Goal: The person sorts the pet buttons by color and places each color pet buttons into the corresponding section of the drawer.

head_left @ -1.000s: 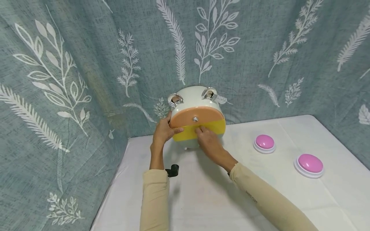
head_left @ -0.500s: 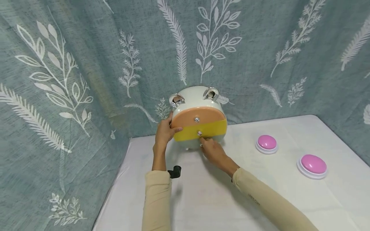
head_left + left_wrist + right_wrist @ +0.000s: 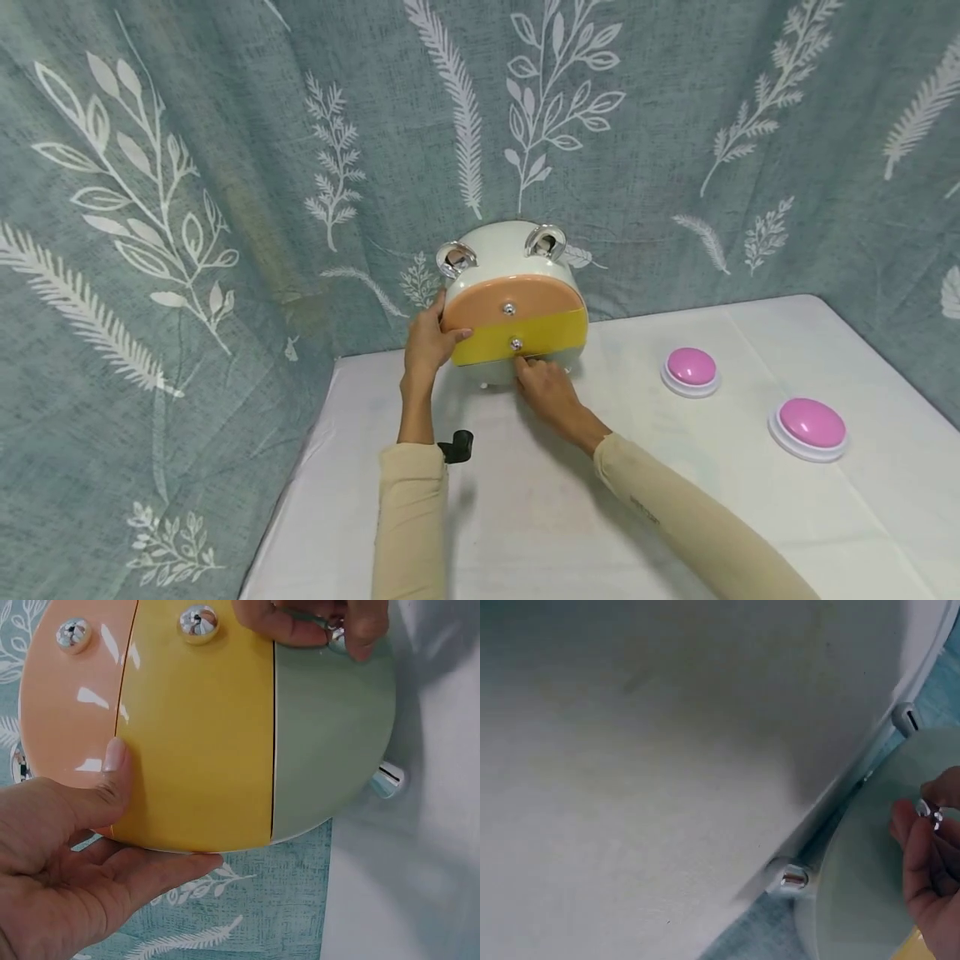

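Observation:
A small rounded drawer box [image 3: 495, 250] stands at the back of the table, with two shiny ear-shaped rings on top. Its front has an orange drawer [image 3: 67, 712], a yellow drawer [image 3: 195, 735] and a pale green drawer [image 3: 330, 735], each with a silver knob. My left hand [image 3: 427, 343] holds the box by its left side, thumb on the front and fingers along the side wall. At the bottom, my right hand [image 3: 550, 390] pinches the green drawer's knob [image 3: 930, 814] between thumb and fingers. All three drawer fronts look flush.
Two pink dome buttons on white bases, a farther one [image 3: 691, 367] and a nearer one [image 3: 810, 423], sit on the white-covered table [image 3: 525, 517] to the right. A leaf-patterned green curtain [image 3: 247, 167] hangs right behind the box and along the left side.
My right hand has gone from the yellow drawer's knob down to the green drawer's knob, leaving the yellow knob uncovered. My left hand keeps its hold on the box's side.

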Available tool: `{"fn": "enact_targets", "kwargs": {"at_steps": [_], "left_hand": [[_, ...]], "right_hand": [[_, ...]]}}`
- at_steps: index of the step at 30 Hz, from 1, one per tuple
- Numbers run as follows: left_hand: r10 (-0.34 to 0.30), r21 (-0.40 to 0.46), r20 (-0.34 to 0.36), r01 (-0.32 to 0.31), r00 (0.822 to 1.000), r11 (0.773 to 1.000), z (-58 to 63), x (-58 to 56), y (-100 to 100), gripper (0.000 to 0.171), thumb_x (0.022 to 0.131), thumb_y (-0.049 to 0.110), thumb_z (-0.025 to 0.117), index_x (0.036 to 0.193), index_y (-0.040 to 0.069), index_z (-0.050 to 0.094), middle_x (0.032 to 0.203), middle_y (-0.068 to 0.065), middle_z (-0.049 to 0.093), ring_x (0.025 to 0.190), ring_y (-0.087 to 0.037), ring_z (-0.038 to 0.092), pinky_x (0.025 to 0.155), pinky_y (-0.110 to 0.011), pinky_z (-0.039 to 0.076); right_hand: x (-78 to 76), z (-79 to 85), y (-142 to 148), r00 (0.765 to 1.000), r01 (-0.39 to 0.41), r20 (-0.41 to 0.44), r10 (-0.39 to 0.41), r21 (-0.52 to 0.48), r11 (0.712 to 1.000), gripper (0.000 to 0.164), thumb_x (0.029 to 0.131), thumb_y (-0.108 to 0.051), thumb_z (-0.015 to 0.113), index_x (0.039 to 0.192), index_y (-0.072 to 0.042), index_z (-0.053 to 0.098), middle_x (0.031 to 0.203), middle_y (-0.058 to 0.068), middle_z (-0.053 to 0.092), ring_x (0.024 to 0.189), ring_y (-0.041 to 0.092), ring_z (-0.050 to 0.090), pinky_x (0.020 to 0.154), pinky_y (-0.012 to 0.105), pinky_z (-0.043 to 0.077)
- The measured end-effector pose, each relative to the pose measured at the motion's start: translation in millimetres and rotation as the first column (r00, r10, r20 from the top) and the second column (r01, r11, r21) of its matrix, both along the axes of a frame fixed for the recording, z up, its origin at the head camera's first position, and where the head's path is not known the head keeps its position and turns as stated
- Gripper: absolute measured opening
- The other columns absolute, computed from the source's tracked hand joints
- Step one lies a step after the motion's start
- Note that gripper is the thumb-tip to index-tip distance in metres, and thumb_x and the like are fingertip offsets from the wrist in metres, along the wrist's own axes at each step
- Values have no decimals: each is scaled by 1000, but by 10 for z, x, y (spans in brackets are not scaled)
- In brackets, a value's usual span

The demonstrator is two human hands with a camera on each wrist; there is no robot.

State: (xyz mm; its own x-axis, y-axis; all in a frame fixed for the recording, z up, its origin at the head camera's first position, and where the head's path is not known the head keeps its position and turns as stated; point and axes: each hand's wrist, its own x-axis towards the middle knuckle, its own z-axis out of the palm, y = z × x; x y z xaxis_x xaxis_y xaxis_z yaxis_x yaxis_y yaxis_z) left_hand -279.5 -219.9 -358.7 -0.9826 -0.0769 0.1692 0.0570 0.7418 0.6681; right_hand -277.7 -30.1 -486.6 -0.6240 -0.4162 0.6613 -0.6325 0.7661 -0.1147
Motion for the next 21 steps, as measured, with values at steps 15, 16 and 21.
{"fn": "enact_targets", "kwargs": {"at_steps": [15, 16, 21], "left_hand": [[22, 23, 4, -22, 1000, 1000, -14, -7, 31, 87, 93, 14, 78, 165, 7, 30, 156, -26, 52, 140, -46, 55, 116, -56, 47], [22, 21, 6, -23, 1000, 1000, -12, -5, 31, 87, 94, 14, 78, 165, 7, 30, 156, -26, 51, 140, -46, 55, 116, -56, 47], [22, 16, 20, -22, 1000, 1000, 0, -3, 34, 87, 94, 15, 78, 166, 8, 29, 158, -25, 49, 142, -46, 53, 116, -57, 47]], "right_hand": [[476, -30, 105, 987, 62, -159, -36, 162, 985, 18, 86, -1, 76, 83, -5, 58, 65, 5, 65, 50, 20, 63, 42, 33, 49], [507, -30, 110, 985, 62, -167, -33, 170, 983, 19, 86, -1, 76, 83, -5, 58, 65, 4, 64, 50, 20, 62, 41, 33, 48], [630, -33, 120, 984, 57, -178, -23, 191, 980, 26, 84, -5, 80, 78, -8, 55, 61, 2, 61, 48, 16, 61, 40, 30, 47]]}}
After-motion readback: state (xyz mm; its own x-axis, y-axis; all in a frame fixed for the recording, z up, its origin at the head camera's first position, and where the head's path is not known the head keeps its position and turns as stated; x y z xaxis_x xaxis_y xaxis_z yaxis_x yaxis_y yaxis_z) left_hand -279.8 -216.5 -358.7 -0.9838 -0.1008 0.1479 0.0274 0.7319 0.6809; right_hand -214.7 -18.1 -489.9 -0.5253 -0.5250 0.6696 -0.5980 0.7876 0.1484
